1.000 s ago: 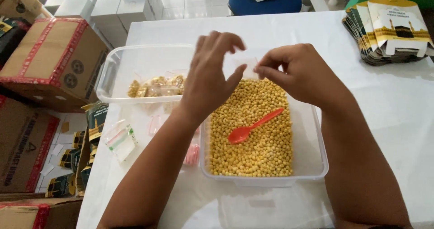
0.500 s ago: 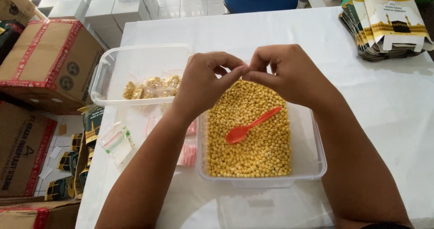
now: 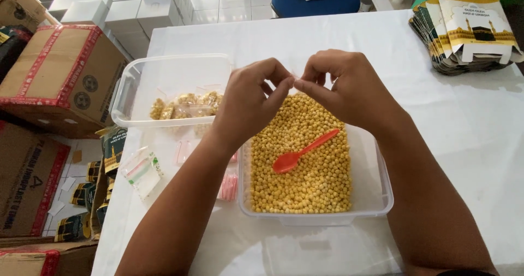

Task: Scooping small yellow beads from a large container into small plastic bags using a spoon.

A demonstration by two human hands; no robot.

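Note:
My left hand (image 3: 248, 104) and my right hand (image 3: 344, 88) meet fingertip to fingertip above the far end of a clear plastic tub (image 3: 376, 205). Between the pinched fingers is a small clear bag (image 3: 295, 75), barely visible. The tub is full of yellow round kernels (image 3: 311, 183), and an orange plastic spoon (image 3: 303, 151) lies on top of them, just below my hands.
A second clear tub (image 3: 174, 69) at the left holds several filled small bags (image 3: 185, 104). Empty clear bags (image 3: 143, 169) lie near the table's left edge. Printed flat cartons (image 3: 469, 33) are stacked at the far right. Cardboard boxes (image 3: 60, 79) stand on the floor to the left.
Both hands have closed from spread fingers to a tight pinch and come together over the tub's far end. The spoon and tubs have not moved.

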